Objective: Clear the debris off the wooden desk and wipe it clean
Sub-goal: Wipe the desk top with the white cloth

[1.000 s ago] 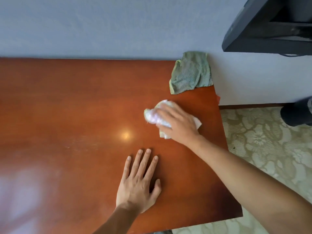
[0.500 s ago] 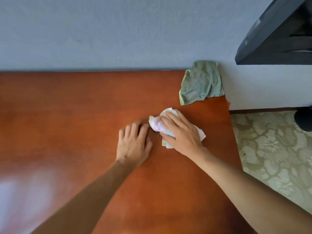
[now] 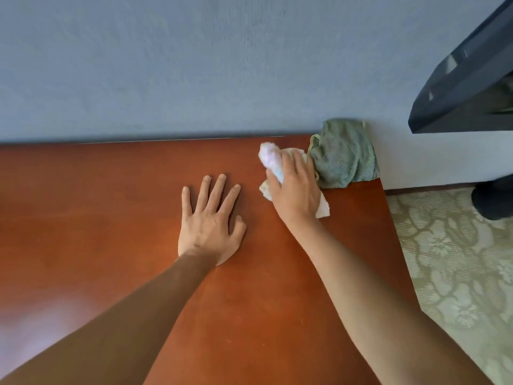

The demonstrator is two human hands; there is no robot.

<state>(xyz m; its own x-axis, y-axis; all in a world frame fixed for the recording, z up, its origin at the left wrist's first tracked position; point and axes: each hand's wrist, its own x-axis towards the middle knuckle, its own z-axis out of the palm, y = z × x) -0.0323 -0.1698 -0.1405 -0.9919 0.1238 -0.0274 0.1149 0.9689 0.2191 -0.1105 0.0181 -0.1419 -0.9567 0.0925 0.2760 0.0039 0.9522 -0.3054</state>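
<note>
My right hand (image 3: 295,190) curls over the bunched white cloth (image 3: 273,162), pressing it onto the wooden desk (image 3: 111,218) near the far right corner, touching the green towel (image 3: 344,157). My left hand (image 3: 211,220) lies flat, fingers spread, just left of it. Unwiped desk stretches leftward, so I judge the next stroke runs that way.

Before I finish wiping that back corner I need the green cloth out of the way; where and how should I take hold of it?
Pinch the green cloth at its bunched near edge, coming from the desk's front. It lies crumpled against the wall, overhanging the right corner, so folds there give the fingers purchase. The left hand, flat and free, could take it; the right hand grips the white rag.
</note>
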